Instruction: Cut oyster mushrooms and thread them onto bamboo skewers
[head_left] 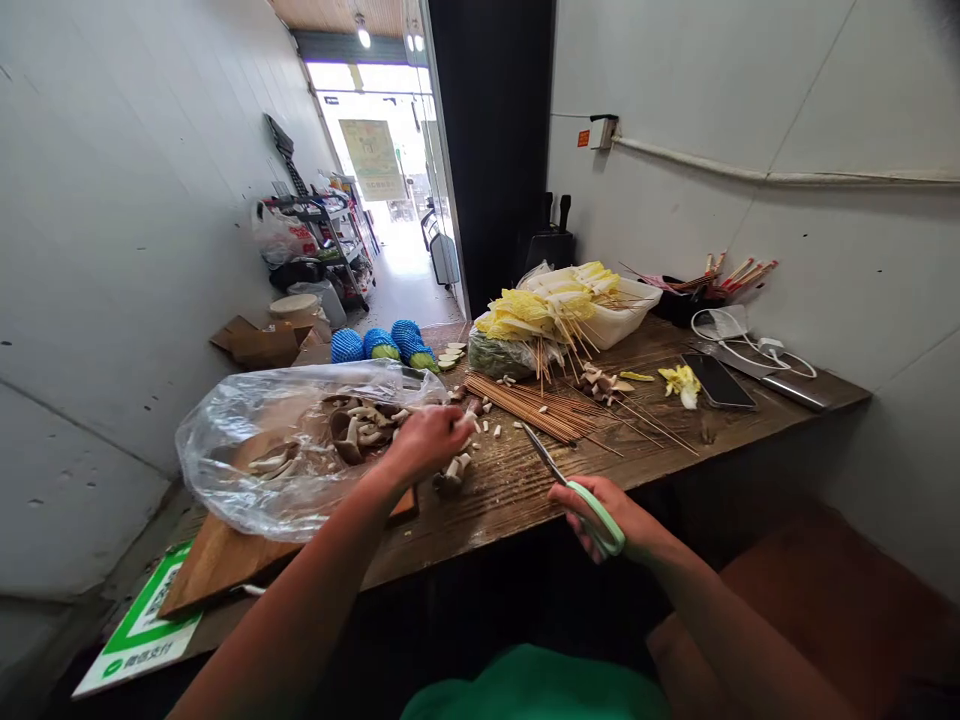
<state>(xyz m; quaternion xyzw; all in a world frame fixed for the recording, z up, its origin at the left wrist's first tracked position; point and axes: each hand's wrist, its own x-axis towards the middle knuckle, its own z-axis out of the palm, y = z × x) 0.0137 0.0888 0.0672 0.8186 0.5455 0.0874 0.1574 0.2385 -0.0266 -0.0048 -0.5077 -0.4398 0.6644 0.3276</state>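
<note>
around mushrooms point(349, 442), clear bag point(214, 440), bunched skewers point(517, 405)

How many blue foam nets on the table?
3 visible, in a row beyond the clear plastic bag: leftmost net, middle net, rightmost net. The bag could hide more.

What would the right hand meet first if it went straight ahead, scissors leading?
Likely the bamboo skewers lying just beyond the tips of the scissors, though depth is hard to judge.
</note>
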